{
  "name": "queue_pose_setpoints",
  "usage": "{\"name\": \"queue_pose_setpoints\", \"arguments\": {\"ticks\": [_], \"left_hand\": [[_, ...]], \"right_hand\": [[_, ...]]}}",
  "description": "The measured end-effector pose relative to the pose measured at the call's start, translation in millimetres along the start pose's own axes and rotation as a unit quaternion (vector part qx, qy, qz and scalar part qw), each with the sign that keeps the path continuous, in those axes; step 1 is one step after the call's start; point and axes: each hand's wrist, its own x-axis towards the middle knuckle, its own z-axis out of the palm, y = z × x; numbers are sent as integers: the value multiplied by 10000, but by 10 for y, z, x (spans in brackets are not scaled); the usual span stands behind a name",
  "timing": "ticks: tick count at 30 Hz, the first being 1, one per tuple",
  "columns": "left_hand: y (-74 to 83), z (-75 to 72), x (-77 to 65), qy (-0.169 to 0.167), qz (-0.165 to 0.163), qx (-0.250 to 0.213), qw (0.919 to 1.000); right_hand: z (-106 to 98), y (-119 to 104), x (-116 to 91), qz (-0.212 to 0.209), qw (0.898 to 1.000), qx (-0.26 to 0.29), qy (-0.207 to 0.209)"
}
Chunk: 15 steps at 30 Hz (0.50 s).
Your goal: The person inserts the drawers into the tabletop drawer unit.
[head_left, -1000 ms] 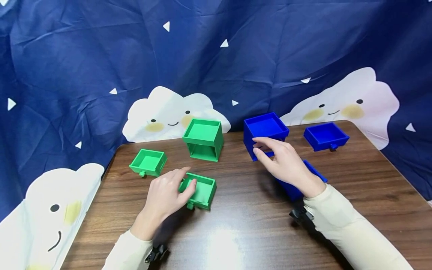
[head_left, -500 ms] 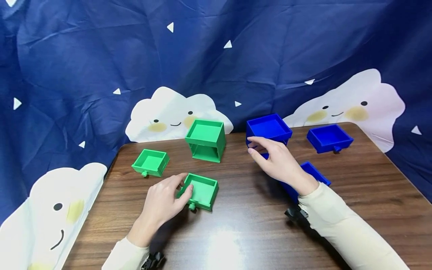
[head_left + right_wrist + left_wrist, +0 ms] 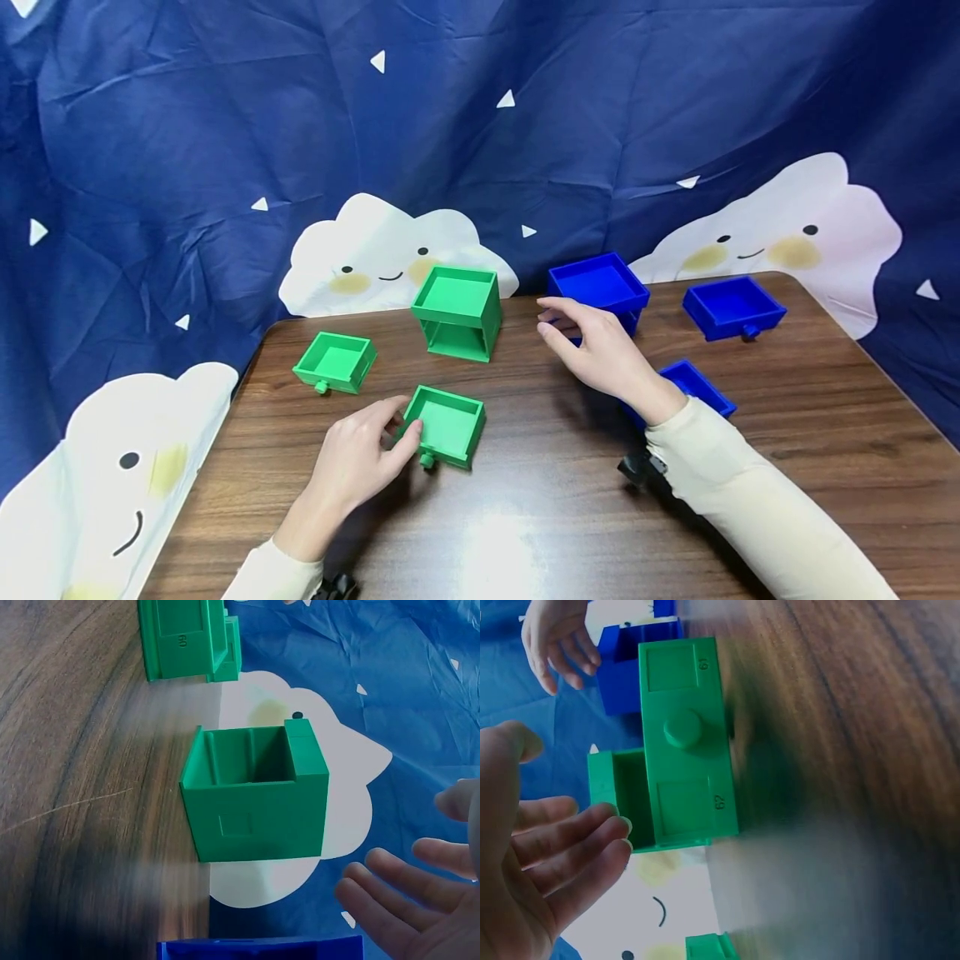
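My left hand (image 3: 360,450) is at the left side of a green drawer (image 3: 452,425) that lies on the table. Its thumb overlaps the drawer's rim in the head view. In the left wrist view the fingers (image 3: 592,851) are loosely bent, with nothing between them, and the drawer's front shows a round knob (image 3: 682,729). My right hand (image 3: 600,354) hovers, fingers relaxed and holding nothing, before a blue cabinet (image 3: 596,279), hiding part of its front. Beneath the right forearm a blue drawer (image 3: 705,390) is partly hidden. A green cabinet (image 3: 457,293) stands between the hands, farther back, its front opening facing me.
A second green drawer (image 3: 333,358) lies at the left on the brown wooden table (image 3: 540,500). Another blue drawer (image 3: 735,304) sits at the far right corner. Behind the table hangs a dark blue cloth (image 3: 450,125) with clouds.
My left hand has drawn back a little to the left from over the green drawer. My right hand has shifted left across the blue cabinet's front. The cabinets and drawers stay put.
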Motion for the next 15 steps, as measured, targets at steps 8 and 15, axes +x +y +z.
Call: {"name": "queue_pose_setpoints", "arguments": {"ticks": [8,15], "left_hand": [[-39,-3,-75,-190,-424,-232,9987],[-71,-14,-118,-240,-532,-284,9979]], "right_hand": [[105,30,86,114,9997,204,-55],[191,54,134,148,9996,240,-100]]}}
